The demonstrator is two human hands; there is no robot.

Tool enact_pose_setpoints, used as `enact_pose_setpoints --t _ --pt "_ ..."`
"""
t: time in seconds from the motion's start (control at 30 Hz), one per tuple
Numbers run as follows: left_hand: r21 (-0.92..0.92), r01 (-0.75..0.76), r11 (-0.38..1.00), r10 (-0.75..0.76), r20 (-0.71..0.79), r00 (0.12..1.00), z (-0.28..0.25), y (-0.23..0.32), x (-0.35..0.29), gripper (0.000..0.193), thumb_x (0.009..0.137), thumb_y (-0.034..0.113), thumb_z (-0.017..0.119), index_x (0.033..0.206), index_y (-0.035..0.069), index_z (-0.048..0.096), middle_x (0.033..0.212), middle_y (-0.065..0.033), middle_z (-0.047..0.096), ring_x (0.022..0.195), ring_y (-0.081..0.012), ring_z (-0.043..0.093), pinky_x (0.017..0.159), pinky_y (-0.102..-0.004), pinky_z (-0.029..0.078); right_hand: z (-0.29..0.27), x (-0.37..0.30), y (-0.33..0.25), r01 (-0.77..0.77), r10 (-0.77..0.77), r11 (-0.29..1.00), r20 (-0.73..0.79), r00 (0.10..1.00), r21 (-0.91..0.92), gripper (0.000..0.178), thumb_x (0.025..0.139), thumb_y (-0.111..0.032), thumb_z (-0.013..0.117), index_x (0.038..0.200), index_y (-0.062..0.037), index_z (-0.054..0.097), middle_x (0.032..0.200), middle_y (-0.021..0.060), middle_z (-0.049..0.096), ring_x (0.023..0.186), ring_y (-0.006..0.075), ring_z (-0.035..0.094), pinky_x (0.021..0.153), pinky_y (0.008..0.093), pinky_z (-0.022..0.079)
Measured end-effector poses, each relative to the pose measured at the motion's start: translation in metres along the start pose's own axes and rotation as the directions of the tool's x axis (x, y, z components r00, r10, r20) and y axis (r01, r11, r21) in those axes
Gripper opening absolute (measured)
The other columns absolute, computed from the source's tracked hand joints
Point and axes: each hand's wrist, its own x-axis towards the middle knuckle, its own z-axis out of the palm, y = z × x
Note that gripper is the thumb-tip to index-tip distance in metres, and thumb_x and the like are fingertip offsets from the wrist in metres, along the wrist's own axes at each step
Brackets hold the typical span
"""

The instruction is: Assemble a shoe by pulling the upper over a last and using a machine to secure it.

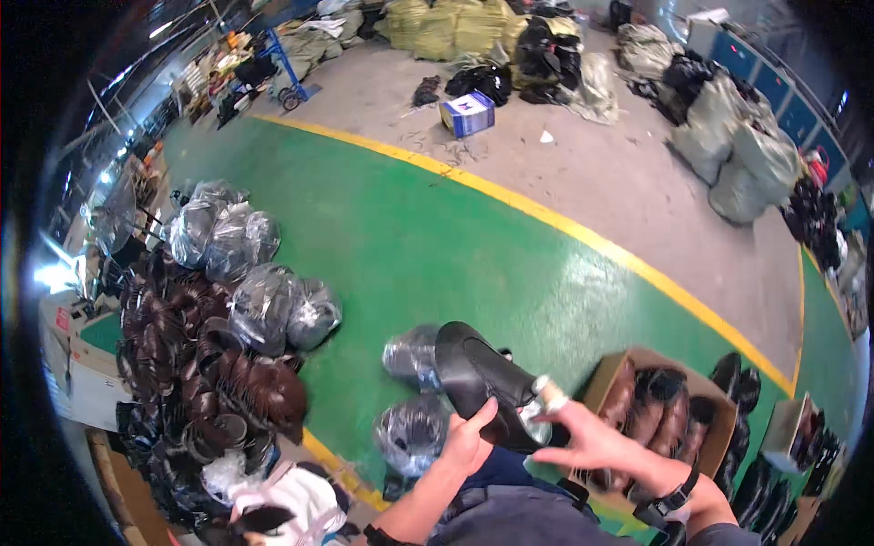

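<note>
A black leather shoe (482,378) is tilted up in front of my body, its broad rounded end pointing away from me. My left hand (469,441) is closed round its near side, thumb on top. My right hand (587,437) is at the shoe's right end, thumb and fingers spread apart. A short pale, white-tipped piece (549,393) shows at its fingers; I cannot tell whether it is a wrapped fingertip or a separate thing. Something whitish shows at the shoe's opening, partly hidden by this hand. Below the shoe lie clear plastic-wrapped dark bundles (414,432).
An open cardboard box (605,373) of brown and black shoes stands to my right, with black shoes (737,391) beyond it. At left are piled dark brown shoe parts (191,364) and plastic-wrapped bundles (282,305). Sacks (742,155) and a blue-white box (468,114) stand past the yellow line.
</note>
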Motion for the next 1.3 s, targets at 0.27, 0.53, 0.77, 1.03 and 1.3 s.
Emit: enact_pose_setpoints --t 0.27,0.53,0.77,1.03,1.3 --pt "-0.302 -0.125 0.945 0.132 0.0 0.991 0.025 0.224 0.232 0.039 0.099 0.01 0.054 0.137 0.002 0.049 0.133 -0.0149 0.058 0.122 -0.033 0.057 0.108 -0.0519 0.043 -0.126 0.313 0.069 0.188 -0.191 0.924 0.022 0.981 -0.333 0.058 0.08 -0.026 0.081 0.123 0.0009 0.053 0.085 0.0125 0.066 0.083 0.0322 0.067 0.106 0.0544 0.042" --pt "-0.185 -0.342 0.921 0.341 -0.038 0.939 0.009 0.463 0.453 0.035 0.098 0.01 0.057 0.131 -0.001 0.053 0.126 -0.0147 0.063 0.115 -0.0314 0.062 0.106 -0.0504 0.046 -0.198 0.644 0.148 0.351 -0.334 0.898 0.109 0.936 -0.264 0.054 0.076 -0.024 0.085 0.117 -0.0012 0.058 0.082 0.0125 0.063 0.081 0.0341 0.065 0.085 0.043 0.054" --pt "-0.139 -0.458 0.878 0.439 -0.148 0.886 -0.045 0.687 0.602 0.045 0.095 0.023 0.06 0.133 0.001 0.055 0.126 -0.0159 0.064 0.118 -0.031 0.061 0.105 -0.046 0.046 -0.212 1.022 0.17 0.207 -0.204 0.978 0.331 0.921 0.024 0.062 0.08 -0.031 0.084 0.123 -0.0019 0.051 0.096 0.0156 0.07 0.08 0.0332 0.068 0.07 0.0402 0.055" --pt "0.089 -0.557 0.826 0.538 -0.419 0.731 -0.151 0.978 0.745 0.035 0.097 0.022 0.063 0.119 -0.005 0.066 0.111 -0.0116 0.069 0.094 -0.0202 0.067 0.08 -0.0305 0.053 -0.1 1.415 0.211 -0.258 -0.133 0.837 0.638 0.758 0.482 0.084 0.089 -0.011 0.074 0.155 -0.009 0.022 0.1 0.0009 0.064 0.089 0.0099 0.058 0.075 0.0248 0.049" --pt "0.404 -0.356 0.843 0.483 -0.274 0.832 -0.243 1.335 0.911 0.024 0.098 0.019 0.062 0.112 0.002 0.071 0.098 -0.0035 0.072 0.087 -0.0145 0.063 0.079 -0.0311 0.05 -0.109 1.783 0.188 -0.556 0.262 0.73 0.59 0.764 0.397 0.079 0.096 -0.009 0.066 0.157 -0.0072 0.017 0.119 0.0139 0.064 0.107 0.022 0.063 0.09 0.036 0.054"
